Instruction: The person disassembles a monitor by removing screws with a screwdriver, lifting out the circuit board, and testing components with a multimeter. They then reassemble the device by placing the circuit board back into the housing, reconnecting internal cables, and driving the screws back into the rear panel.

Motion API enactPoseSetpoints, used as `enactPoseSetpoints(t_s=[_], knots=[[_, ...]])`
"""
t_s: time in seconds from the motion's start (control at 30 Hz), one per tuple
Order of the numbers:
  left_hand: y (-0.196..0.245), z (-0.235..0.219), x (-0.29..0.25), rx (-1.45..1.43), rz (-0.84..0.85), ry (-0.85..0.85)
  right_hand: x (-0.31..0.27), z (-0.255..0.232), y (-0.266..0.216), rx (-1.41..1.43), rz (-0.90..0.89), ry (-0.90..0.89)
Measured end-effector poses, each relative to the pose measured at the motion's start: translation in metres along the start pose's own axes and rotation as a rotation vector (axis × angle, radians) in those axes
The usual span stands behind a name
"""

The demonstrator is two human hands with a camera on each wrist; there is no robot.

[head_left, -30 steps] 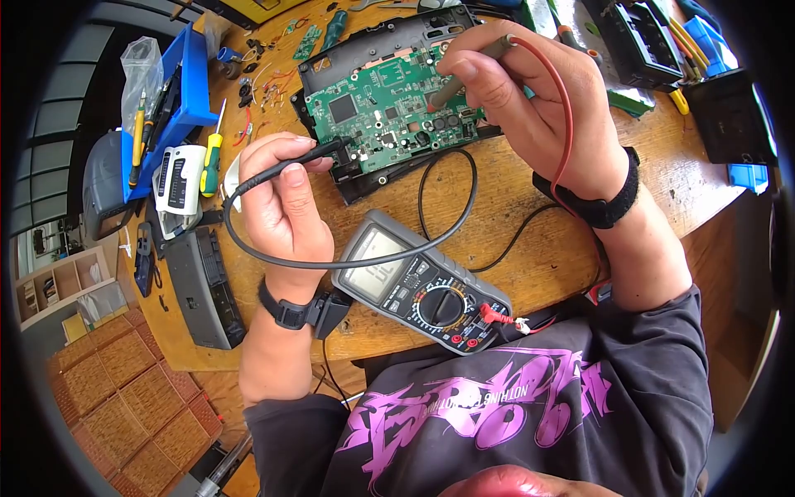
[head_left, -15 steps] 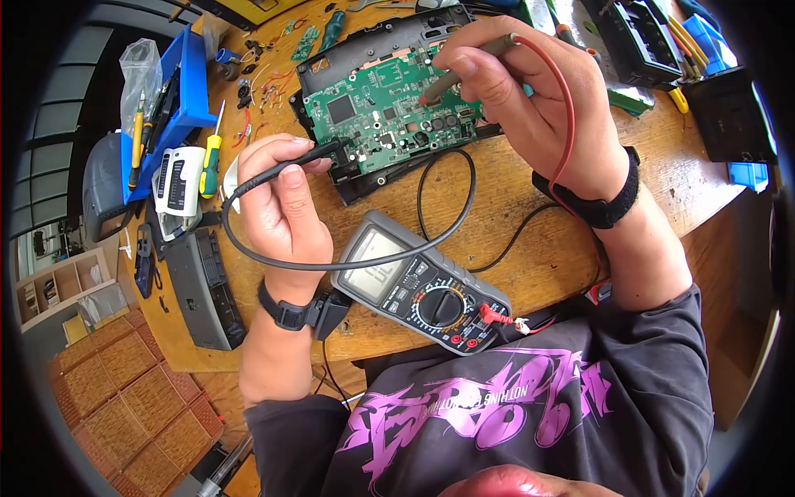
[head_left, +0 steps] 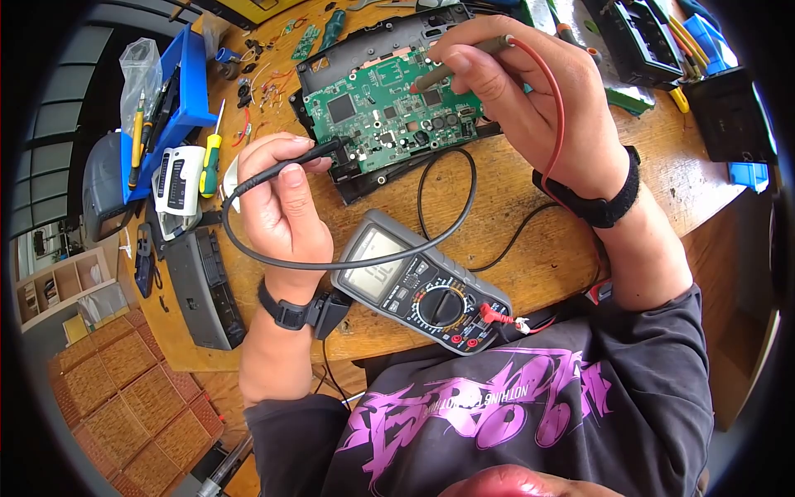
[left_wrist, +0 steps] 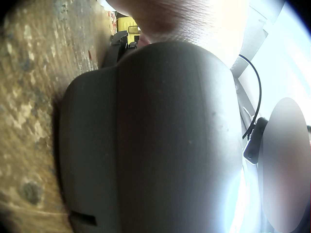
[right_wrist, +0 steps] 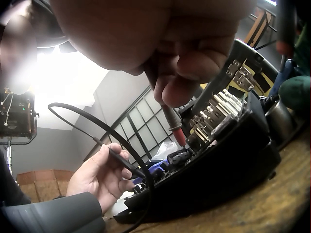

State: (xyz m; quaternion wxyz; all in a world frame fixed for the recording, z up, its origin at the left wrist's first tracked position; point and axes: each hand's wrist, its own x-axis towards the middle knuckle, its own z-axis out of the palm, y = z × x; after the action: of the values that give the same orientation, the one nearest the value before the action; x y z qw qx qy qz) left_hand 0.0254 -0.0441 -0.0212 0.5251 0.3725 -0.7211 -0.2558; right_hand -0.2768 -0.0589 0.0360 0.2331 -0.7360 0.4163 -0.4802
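A green circuit board [head_left: 373, 108] lies in a dark housing on the wooden table. My left hand [head_left: 286, 207] pinches a black probe [head_left: 286, 164], its front end at the board's lower left corner by a black connector. Held in my right hand [head_left: 538, 108] is a red-tipped probe [head_left: 439, 76], pointing down at the upper middle of the board; whether the tip touches cannot be told. The right wrist view shows the red probe [right_wrist: 173, 121] above the parts and the left hand [right_wrist: 99, 179] beyond. A multimeter [head_left: 422, 282] lies below, its display lit with digits too blurred to read.
A blue bin [head_left: 195, 91], a white tester [head_left: 178, 186] and a green-yellow screwdriver [head_left: 212, 161] are at the left, above a long dark case [head_left: 203, 286]. Black boxes [head_left: 729, 120] stand at the right. The black lead [head_left: 331, 266] loops over the multimeter. Loose wires lie behind.
The red-tipped probe in my right hand has shifted up and left across the board and tilted flatter. My left hand and the black probe have stayed nearly still.
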Motion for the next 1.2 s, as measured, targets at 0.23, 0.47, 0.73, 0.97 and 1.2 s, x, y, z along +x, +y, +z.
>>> enactPoseSetpoints(t_s=[0.23,0.47,0.73,0.97,1.2], knots=[[0.0005,0.003,0.0003,-0.038,-0.011,0.03,-0.0002,0.0021,0.0027,0.057,0.003,0.017],[0.0003,-0.0012,-0.0002,0.043,0.005,-0.035,0.0007,0.0,0.0002,-0.078,0.003,-0.025],[0.0013,0.003,0.0007,-0.039,-0.004,0.027,-0.0003,0.0025,0.0025,0.045,-0.005,0.017],[-0.0006,-0.0009,0.0002,0.035,0.013,-0.035,-0.0009,0.0031,0.0031,0.024,-0.036,0.018],[0.0,-0.0009,0.0004,0.035,0.014,-0.034,-0.0003,0.0005,0.0003,-0.019,-0.004,-0.011]])
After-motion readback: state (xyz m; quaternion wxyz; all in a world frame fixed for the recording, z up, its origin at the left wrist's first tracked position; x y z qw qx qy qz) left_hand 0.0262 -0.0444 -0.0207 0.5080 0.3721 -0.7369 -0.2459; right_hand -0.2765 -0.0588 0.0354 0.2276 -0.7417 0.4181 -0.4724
